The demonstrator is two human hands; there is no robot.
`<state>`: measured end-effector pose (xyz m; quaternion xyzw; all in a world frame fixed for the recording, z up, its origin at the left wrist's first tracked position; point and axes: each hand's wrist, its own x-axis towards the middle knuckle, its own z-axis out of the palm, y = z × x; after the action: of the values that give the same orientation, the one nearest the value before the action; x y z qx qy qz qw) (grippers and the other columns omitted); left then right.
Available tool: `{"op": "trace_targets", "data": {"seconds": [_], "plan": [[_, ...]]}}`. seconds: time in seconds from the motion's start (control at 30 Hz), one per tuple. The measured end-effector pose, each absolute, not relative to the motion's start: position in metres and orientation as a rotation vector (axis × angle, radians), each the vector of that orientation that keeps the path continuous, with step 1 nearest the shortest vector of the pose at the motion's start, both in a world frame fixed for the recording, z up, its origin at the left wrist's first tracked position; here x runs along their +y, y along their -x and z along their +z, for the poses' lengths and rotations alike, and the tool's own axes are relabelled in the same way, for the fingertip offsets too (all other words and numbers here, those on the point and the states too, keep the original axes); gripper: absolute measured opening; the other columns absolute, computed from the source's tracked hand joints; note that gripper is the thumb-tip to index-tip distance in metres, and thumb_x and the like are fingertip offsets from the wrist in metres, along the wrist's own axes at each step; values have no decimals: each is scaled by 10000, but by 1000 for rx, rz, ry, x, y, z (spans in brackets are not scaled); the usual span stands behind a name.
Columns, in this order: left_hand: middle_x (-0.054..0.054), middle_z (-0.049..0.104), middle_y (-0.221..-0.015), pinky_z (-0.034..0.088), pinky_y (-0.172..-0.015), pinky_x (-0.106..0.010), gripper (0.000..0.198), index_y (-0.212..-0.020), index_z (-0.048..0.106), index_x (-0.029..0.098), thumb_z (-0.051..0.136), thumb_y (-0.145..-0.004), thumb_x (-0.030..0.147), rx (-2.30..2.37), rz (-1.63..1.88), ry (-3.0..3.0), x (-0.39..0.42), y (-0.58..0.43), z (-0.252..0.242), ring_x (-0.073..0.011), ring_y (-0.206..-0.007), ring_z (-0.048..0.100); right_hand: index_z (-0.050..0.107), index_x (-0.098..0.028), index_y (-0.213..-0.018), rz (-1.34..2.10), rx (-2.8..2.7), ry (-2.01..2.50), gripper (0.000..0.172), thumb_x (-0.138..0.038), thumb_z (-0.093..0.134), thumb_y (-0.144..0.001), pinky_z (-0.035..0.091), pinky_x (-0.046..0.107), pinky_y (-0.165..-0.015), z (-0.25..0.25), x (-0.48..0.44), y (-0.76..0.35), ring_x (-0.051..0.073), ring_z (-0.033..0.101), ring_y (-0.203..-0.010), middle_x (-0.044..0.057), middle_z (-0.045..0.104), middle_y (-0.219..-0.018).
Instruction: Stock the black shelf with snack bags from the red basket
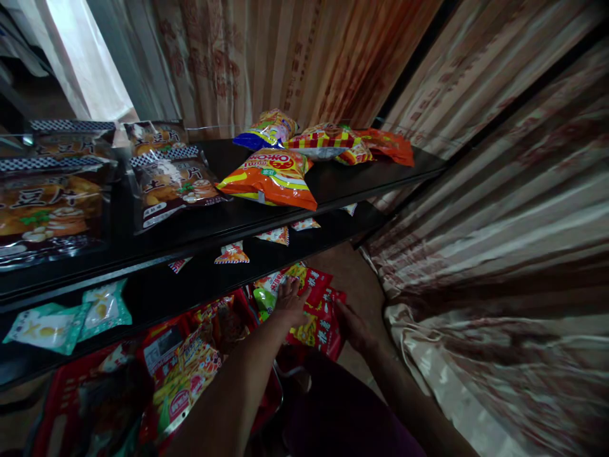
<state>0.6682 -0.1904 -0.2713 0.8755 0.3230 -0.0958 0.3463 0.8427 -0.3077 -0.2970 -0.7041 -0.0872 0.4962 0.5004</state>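
Plausibly the red snack packets (326,304), just below the lower shelf (157,292), could slide apart and spill, since the left hand (289,303) lies spread flat on them, while I cannot tell whether the right hand (352,327) grips their edge.

Shelf edge (200,279) overhangs the basket (61,388); floor (356,279) beside it seems open.

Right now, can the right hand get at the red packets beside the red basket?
Probably yes. The right hand lies against the edge of the red packets, with nothing between them. The left hand rests flat on their other side and leaves that edge free.
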Motion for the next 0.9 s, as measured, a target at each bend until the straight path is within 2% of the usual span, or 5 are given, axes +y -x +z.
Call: {"op": "trace_targets", "data": {"seconds": [0.17,0.33,0.63,0.77,0.9], "plan": [[-84,117,-1577,-20,-1113,-584,948,-1497,148,276,570,-707,590,859,-307,-2186,-191,-676,-283,-336,-1434,-70,639,-174,-962,1560,-38,1500,278,-407,561,-831,550,375,-768,-290,-289,-828,244,705,-827,108,731,-860],[-90,142,-1573,26,-1108,-607,985,-1497,169,257,549,-680,656,877,-262,-2125,-196,-671,-295,-364,-1428,-73,627,-168,-943,1505,86,1479,162,-226,491,-879,562,371,-755,-286,-280,-803,231,707,-779,108,726,-775],[-140,261,-1533,185,-1143,-361,871,-1462,280,121,483,-762,598,944,12,-1839,-215,-654,-296,-267,-1413,221,608,-150,-834,1471,117,1515,119,-102,502,-808,549,300,-660,-257,-265,-758,185,678,-663,56,694,-678],[-129,295,-1521,189,-1146,-336,778,-1448,310,107,495,-787,473,967,94,-1714,-224,-628,-279,-227,-1403,261,596,-159,-773,1422,79,1543,153,-43,500,-743,513,249,-582,-235,-260,-729,145,620,-552,16,641,-582],[-63,283,-1532,263,-1126,-345,704,-1466,268,183,431,-830,435,1001,284,-1442,-247,-584,-254,-190,-1405,261,580,-166,-762,1404,56,1651,193,-19,472,-699,448,226,-470,-200,-267,-687,111,502,-430,-40,524,-480]]}}
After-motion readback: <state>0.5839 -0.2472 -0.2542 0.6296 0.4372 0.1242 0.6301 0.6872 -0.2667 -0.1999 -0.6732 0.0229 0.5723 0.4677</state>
